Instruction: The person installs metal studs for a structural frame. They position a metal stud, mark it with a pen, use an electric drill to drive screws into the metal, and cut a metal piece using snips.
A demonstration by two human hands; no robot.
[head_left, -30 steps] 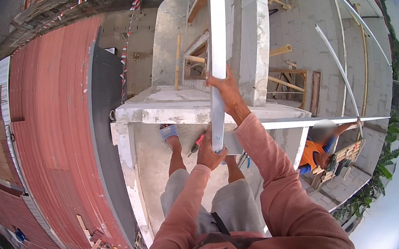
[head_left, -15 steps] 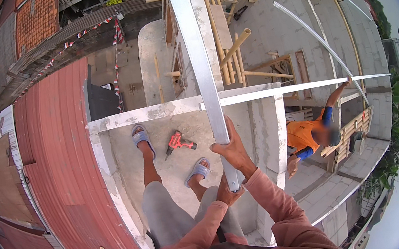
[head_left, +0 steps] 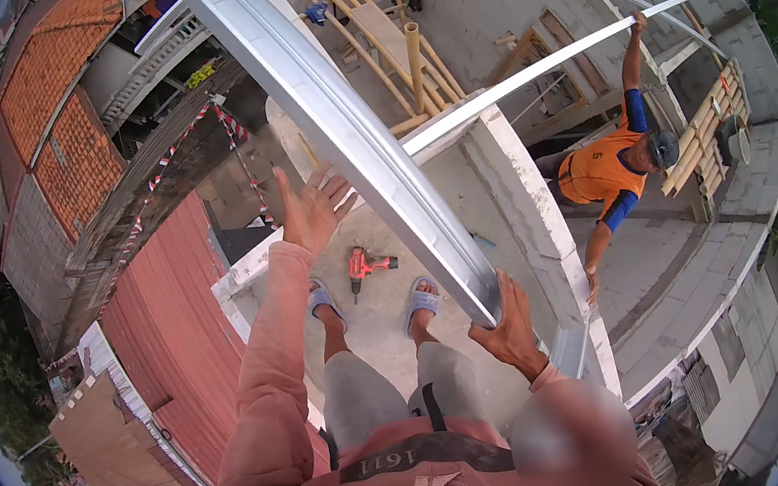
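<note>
"So, where is the channel (head_left: 349,150)?"

"It slants across the middle, silvery and long, from the upper left down to the right hand (head_left: 516,332)."

"And how is that hand set?"

"It clamps the lower end, thumb along one side, fingers curled against the other."

"What about the left hand (head_left: 310,219)?"

"It's open, thumb and fingers (head_left: 331,188) spread, just beside the channel's left edge. I can't tell if the tips touch it."

"Anything below?"

"Yes, a red drill (head_left: 370,265) lies on the concrete floor (head_left: 376,328), between the sandals (head_left: 423,301) and slightly ahead of them."

"Who's on the right?"

"A worker (head_left: 601,171) in orange, beyond the white-edged wall (head_left: 540,198). The raised hand (head_left: 639,21) is on a thin white bar (head_left: 571,57); the lowered hand (head_left: 593,285) is next to the wall, contact unclear."

"Where does the bar end?"

"Its near end sits right by the channel. Farther up, bamboo poles (head_left: 415,58) stand and lean."
</note>
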